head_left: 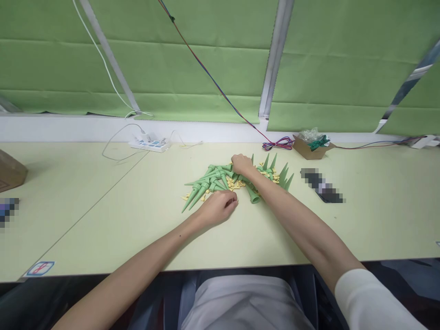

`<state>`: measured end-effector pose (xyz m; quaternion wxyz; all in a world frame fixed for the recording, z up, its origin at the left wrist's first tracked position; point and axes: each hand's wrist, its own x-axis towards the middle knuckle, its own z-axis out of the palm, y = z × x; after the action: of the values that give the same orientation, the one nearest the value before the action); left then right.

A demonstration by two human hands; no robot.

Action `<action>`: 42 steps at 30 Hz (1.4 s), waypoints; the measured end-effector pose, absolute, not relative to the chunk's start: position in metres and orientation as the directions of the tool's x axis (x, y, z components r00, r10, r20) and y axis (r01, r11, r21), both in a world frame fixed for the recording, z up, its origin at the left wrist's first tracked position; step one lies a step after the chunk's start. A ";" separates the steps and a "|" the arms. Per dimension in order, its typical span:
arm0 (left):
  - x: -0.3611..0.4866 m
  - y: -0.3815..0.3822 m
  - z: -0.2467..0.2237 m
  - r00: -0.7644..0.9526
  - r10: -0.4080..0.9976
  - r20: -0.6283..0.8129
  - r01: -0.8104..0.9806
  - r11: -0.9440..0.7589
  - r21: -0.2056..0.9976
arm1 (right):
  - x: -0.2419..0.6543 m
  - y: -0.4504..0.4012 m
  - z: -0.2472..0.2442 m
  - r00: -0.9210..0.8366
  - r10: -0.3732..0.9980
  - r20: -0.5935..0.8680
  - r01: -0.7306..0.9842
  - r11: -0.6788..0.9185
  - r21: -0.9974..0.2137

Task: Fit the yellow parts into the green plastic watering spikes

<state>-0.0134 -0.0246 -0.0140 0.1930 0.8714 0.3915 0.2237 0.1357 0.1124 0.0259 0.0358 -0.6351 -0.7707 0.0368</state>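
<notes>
Green cone-shaped spikes lie in a loose pile on the pale table, with small yellow pieces scattered among them. At the near edge of the pile my left hand rests with curled fingers; what it holds, if anything, is hidden. My right hand reaches over the far middle of the pile, its fingers bent down and closed beside a green cone; its fingertips hide whatever is between them. A wide-mouthed green cone lies below my right wrist. More pointed green pieces spread to the right.
A small open cardboard box with plastic and green material stands behind right, beside a coiled cable. A blurred dark object lies at right. Behind left is a white power strip. A brown box sits far left.
</notes>
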 end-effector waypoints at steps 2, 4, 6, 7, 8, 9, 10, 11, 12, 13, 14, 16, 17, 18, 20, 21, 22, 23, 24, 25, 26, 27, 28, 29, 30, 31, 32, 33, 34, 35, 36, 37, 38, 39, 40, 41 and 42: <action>-0.014 -0.025 -0.014 0.595 0.767 0.240 0.594 -0.621 0.512 | 0.136 0.113 0.025 -0.178 0.984 0.019 0.978 0.179 -0.110; -0.014 -0.025 -0.014 0.592 0.769 0.241 0.597 -0.619 0.510 | 0.138 0.114 0.025 -0.165 0.986 0.032 0.979 0.168 -0.120; -0.013 -0.025 -0.014 0.591 0.770 0.238 0.601 -0.618 0.506 | 0.139 0.114 0.026 -0.156 0.987 0.045 0.979 0.160 -0.129; -0.013 -0.025 -0.014 0.592 0.770 0.237 0.602 -0.619 0.504 | 0.140 0.114 0.027 -0.152 0.987 0.051 0.978 0.158 -0.134; -0.013 -0.025 -0.014 0.593 0.770 0.235 0.604 -0.618 0.503 | 0.140 0.114 0.027 -0.151 0.987 0.059 0.978 0.158 -0.139; -0.013 -0.025 -0.014 0.595 0.770 0.231 0.605 -0.618 0.503 | 0.140 0.113 0.028 -0.153 0.986 0.070 0.976 0.162 -0.146; -0.013 -0.025 -0.014 0.595 0.771 0.229 0.606 -0.617 0.503 | 0.140 0.113 0.028 -0.160 0.984 0.081 0.973 0.171 -0.153; -0.013 -0.025 -0.013 0.594 0.771 0.228 0.607 -0.616 0.503 | 0.139 0.112 0.028 -0.174 0.981 0.091 0.969 0.187 -0.162; -0.013 -0.025 -0.013 0.593 0.772 0.227 0.608 -0.615 0.502 | 0.138 0.112 0.027 -0.193 0.976 0.097 0.963 0.207 -0.171; -0.013 -0.025 -0.012 0.592 0.774 0.226 0.610 -0.613 0.502 | 0.136 0.112 0.026 -0.217 0.971 0.099 0.956 0.232 -0.181; -0.013 -0.025 -0.012 0.590 0.776 0.225 0.613 -0.611 0.501 | 0.134 0.113 0.025 -0.242 0.966 0.092 0.948 0.255 -0.192; -0.013 -0.026 -0.011 0.587 0.779 0.222 0.616 -0.607 0.501 | 0.131 0.115 0.023 -0.278 0.958 0.068 0.935 0.287 -0.208; -0.013 -0.026 -0.011 0.588 0.778 0.221 0.615 -0.608 0.502 | 0.129 0.117 0.022 -0.289 0.956 0.054 0.932 0.293 -0.214; -0.013 -0.026 -0.011 0.590 0.776 0.223 0.612 -0.610 0.503 | 0.128 0.119 0.020 -0.294 0.955 0.039 0.930 0.295 -0.218; -0.013 -0.026 -0.012 0.594 0.770 0.231 0.604 -0.617 0.504 | 0.128 0.123 0.018 -0.296 0.955 0.010 0.931 0.291 -0.221; -0.013 -0.026 -0.012 0.596 0.768 0.235 0.601 -0.620 0.504 | 0.128 0.125 0.016 -0.296 0.955 -0.001 0.931 0.289 -0.221; -0.013 -0.026 -0.013 0.596 0.767 0.238 0.601 -0.622 0.502 | 0.128 0.126 0.015 -0.297 0.955 -0.009 0.932 0.288 -0.221; -0.014 -0.026 -0.013 0.595 0.767 0.239 0.602 -0.622 0.501 | 0.128 0.128 0.014 -0.300 0.954 -0.016 0.932 0.289 -0.220; -0.014 -0.025 -0.014 0.596 0.767 0.238 0.603 -0.622 0.499 | 0.128 0.129 0.013 -0.303 0.953 -0.021 0.931 0.292 -0.220; -0.014 -0.025 -0.014 0.596 0.768 0.235 0.603 -0.622 0.499 | 0.128 0.130 0.013 -0.307 0.951 -0.025 0.930 0.295 -0.219; -0.014 -0.025 -0.014 0.596 0.768 0.234 0.604 -0.621 0.500 | 0.128 0.131 0.012 -0.312 0.950 -0.029 0.929 0.299 -0.218; -0.014 -0.025 -0.015 0.596 0.769 0.232 0.604 -0.620 0.502 | 0.128 0.131 0.012 -0.317 0.948 -0.033 0.928 0.303 -0.217; -0.014 -0.025 -0.015 0.595 0.769 0.231 0.603 -0.618 0.503 | 0.128 0.131 0.013 -0.320 0.947 -0.035 0.928 0.305 -0.216; -0.014 -0.025 -0.015 0.595 0.770 0.231 0.603 -0.618 0.505 | 0.128 0.132 0.013 -0.321 0.946 -0.037 0.927 0.306 -0.215; -0.014 -0.025 -0.015 0.595 0.770 0.232 0.602 -0.618 0.506 | 0.128 0.132 0.013 -0.321 0.946 -0.038 0.927 0.306 -0.215; -0.014 -0.025 -0.014 0.594 0.770 0.232 0.602 -0.617 0.506 | 0.128 0.132 0.014 -0.320 0.947 -0.038 0.928 0.305 -0.215; -0.014 -0.025 -0.014 0.594 0.770 0.232 0.602 -0.617 0.507 | 0.128 0.131 0.014 -0.317 0.948 -0.039 0.929 0.302 -0.215; -0.014 -0.025 -0.014 0.594 0.770 0.233 0.601 -0.617 0.508 | 0.128 0.131 0.014 -0.314 0.949 -0.040 0.930 0.299 -0.216; -0.014 -0.025 -0.014 0.594 0.769 0.234 0.599 -0.618 0.509 | 0.128 0.131 0.015 -0.310 0.950 -0.039 0.931 0.295 -0.217; -0.014 -0.025 -0.014 0.594 0.769 0.236 0.598 -0.618 0.510 | 0.128 0.131 0.015 -0.306 0.951 -0.038 0.931 0.291 -0.218; -0.014 -0.025 -0.014 0.595 0.769 0.236 0.597 -0.619 0.511 | 0.128 0.131 0.015 -0.301 0.953 -0.036 0.933 0.286 -0.220; -0.014 -0.025 -0.014 0.596 0.767 0.236 0.596 -0.620 0.511 | 0.129 0.130 0.015 -0.295 0.955 -0.032 0.934 0.281 -0.221; -0.014 -0.025 -0.014 0.598 0.767 0.233 0.596 -0.620 0.511 | 0.129 0.130 0.015 -0.288 0.957 -0.028 0.935 0.275 -0.222; -0.014 -0.025 -0.014 0.599 0.767 0.231 0.596 -0.620 0.511 | 0.129 0.129 0.015 -0.280 0.960 -0.024 0.937 0.268 -0.224; -0.014 -0.025 -0.014 0.600 0.766 0.229 0.596 -0.620 0.511 | 0.129 0.129 0.015 -0.271 0.962 -0.022 0.939 0.259 -0.225; -0.014 -0.025 -0.013 0.600 0.767 0.229 0.596 -0.619 0.512 | 0.129 0.128 0.015 -0.262 0.965 -0.019 0.941 0.251 -0.228; -0.014 -0.025 -0.013 0.599 0.767 0.230 0.595 -0.618 0.514 | 0.129 0.127 0.015 -0.254 0.967 -0.018 0.942 0.243 -0.230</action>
<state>-0.0139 -0.0251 -0.0131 0.1963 0.8723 0.3903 0.2194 0.1293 0.1267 0.0149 0.0639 -0.6075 -0.7857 0.0972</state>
